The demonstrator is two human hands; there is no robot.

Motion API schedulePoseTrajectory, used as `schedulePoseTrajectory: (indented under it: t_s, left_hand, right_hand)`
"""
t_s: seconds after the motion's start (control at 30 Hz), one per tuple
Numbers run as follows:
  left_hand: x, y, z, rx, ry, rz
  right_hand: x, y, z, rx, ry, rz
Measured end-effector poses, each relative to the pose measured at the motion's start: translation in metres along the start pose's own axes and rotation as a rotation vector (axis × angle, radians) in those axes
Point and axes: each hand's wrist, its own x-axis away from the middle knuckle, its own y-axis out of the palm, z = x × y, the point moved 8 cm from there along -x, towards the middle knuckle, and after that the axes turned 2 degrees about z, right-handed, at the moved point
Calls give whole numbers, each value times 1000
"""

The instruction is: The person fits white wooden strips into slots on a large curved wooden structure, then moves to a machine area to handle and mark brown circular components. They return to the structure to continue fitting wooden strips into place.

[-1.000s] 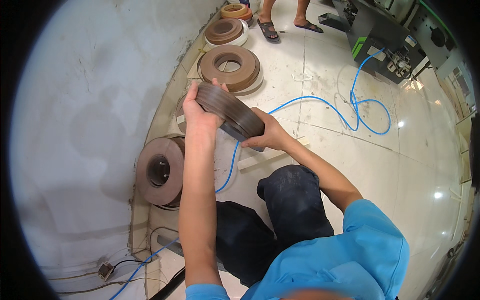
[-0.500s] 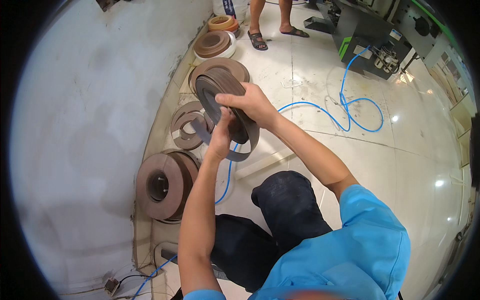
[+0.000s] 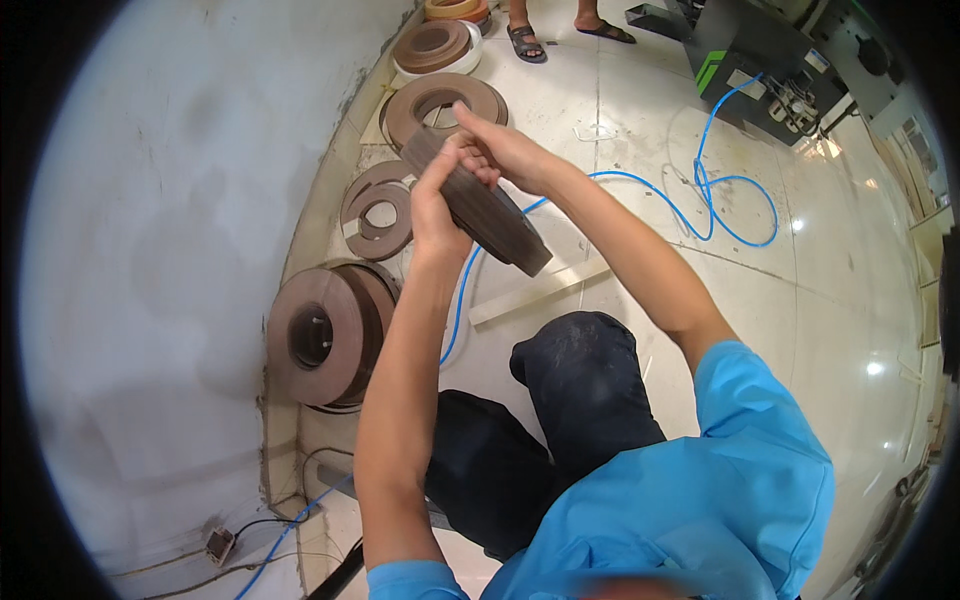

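One brown roll [image 3: 495, 215] is nearest, gripped between two hands and tilted, its low end pointing toward the pale strip [image 3: 540, 293], which serves as landmark here. The left hand [image 3: 440, 215] is bent partway round the roll's left flank; how far its fingers reach beneath, I cannot tell. The right hand [image 3: 510, 160] has its fingers half curled against the roll's upper part, one digit stretched away.

Both grips sit toward the high end, so the low end looks poorly supported: the roll could swing down, or its windings could slide out sideways if the squeeze slackens. Dropped, it might strike the strip or the one blue hose [image 3: 620, 172], which runs past the strip's left end and loops off beyond it to the right; a foot catching that hose seems another risk.

Left of the strip are at least two thick brown rolls, the front one [image 3: 345, 340] partly covering the other [image 3: 376, 305]. Farther, up and left of the strip, lie thin brown rings [image 3: 402, 222], two or more, overlapping too much to count surely. Beyond them come one wide brown roll [image 3: 400, 108], then a smaller brown roll [image 3: 460, 45] over something white, then yellow and orange rolls [image 3: 455, 10], cut off and uncountable. Farthest, beyond the strip, are two dark sandals [image 3: 525, 45] on another person's feet and, to their right, one dark machine [image 3: 740, 110]
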Motion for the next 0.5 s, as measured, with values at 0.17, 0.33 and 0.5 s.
schedulePoseTrajectory:
  t_s: [0.17, 0.33, 0.5]
  left_hand:
    - [-6, -60, 21, 294, -1, 372]
    - [-6, -83, 33, 294, -4, 411]
    - [-3, -87, 40, 354, 6, 448]
  right_hand:
    - [45, 15, 42, 180, -138, 86]
    - [52, 28, 71, 409, -151, 7]
    - [47, 36, 70, 355, -285, 92]
